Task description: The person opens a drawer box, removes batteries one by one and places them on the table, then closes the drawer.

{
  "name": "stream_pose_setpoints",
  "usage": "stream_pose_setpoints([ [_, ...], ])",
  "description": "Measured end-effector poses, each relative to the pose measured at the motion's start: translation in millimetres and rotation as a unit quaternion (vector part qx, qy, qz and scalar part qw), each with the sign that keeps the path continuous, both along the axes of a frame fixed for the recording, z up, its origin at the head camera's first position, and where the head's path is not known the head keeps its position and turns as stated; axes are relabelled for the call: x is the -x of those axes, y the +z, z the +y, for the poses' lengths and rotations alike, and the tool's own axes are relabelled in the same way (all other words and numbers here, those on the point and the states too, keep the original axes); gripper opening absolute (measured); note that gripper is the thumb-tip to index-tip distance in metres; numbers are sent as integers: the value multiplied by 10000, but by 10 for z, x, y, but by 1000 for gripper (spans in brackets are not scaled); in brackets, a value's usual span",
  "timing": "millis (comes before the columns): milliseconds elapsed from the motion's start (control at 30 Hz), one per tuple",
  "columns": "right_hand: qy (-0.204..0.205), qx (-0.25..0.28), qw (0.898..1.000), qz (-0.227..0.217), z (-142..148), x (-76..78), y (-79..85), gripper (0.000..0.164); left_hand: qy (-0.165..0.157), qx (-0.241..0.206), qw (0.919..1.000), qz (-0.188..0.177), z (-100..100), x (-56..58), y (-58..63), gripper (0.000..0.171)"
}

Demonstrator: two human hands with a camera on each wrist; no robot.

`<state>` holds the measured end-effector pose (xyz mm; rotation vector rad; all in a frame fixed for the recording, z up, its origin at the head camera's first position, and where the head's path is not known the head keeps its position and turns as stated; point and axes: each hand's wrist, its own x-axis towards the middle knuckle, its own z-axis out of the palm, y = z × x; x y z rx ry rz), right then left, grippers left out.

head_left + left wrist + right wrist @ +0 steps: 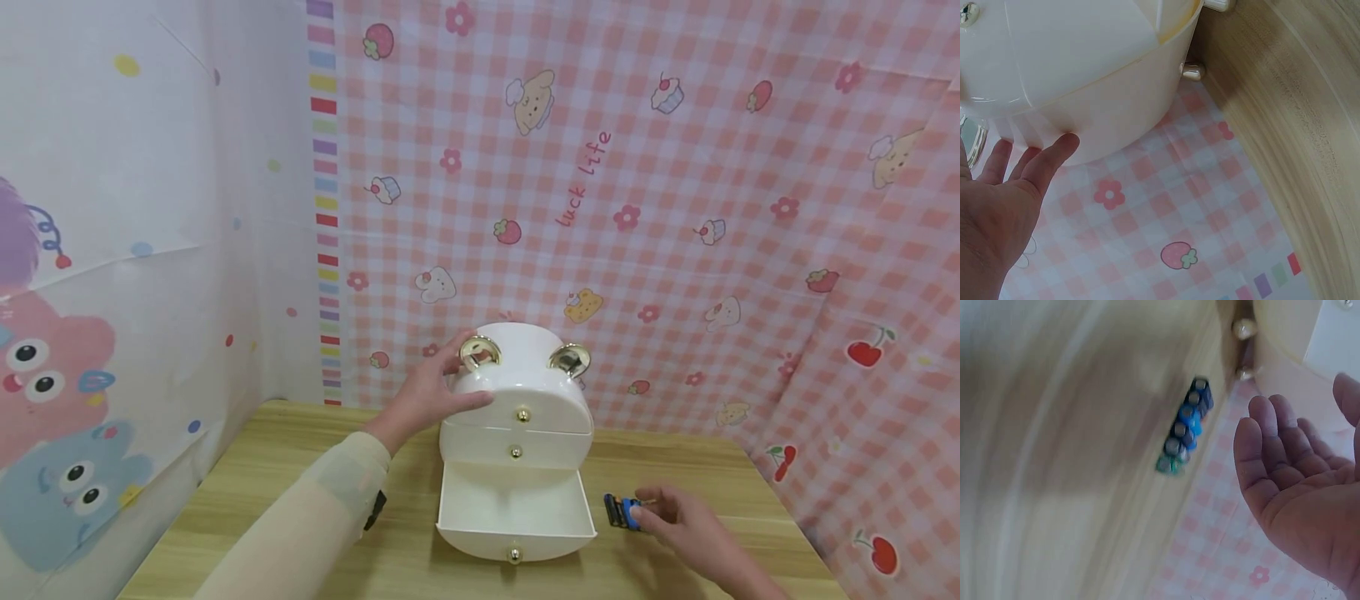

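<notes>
A white storage box [517, 450] with gold ears stands on the table, its lowest drawer [516, 500] pulled out with a bare bottom. My left hand [435, 387] rests on the box's upper left side, thumb across the front; in the left wrist view, its extended fingers [1054, 159] touch the curved white wall. To the right of the box, a row of several batteries [621, 511], black and blue among them, is on the table. My right hand [678, 523] is right beside the row, partly covering it in the head view. In the right wrist view its relaxed fingers hold nothing, apart from the batteries [1185, 425].
The wood-grain table [300, 467] meets a pink checked cloth [480, 183] behind the box and on the right. A white patterned cloth [165, 167] hangs at the left. Two upper drawers carry gold knobs [522, 415]. A small black object [375, 510] shows beside the left sleeve.
</notes>
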<state>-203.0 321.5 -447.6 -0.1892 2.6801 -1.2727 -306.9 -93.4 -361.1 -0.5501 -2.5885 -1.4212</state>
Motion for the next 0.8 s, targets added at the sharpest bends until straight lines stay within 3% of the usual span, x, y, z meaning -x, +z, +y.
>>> stream_pose_setpoints([
  [267,-321,1285,9860,-1009,-112,-87,-122,63,6,22,10000,19,0,14,-11,100],
  [500,-522,2093,9569,-1942,-253,-173,-256,50,43,44,10000,44,-2,20,-26,101],
  [667,-374,2452,9370,-2459,-380,-248,-344,40,55,109,9999,93,-5,28,-34,102],
  [800,-65,2694,9284,-2560,-492,-307,-436,35,54,166,9998,101,-10,27,-32,102],
])
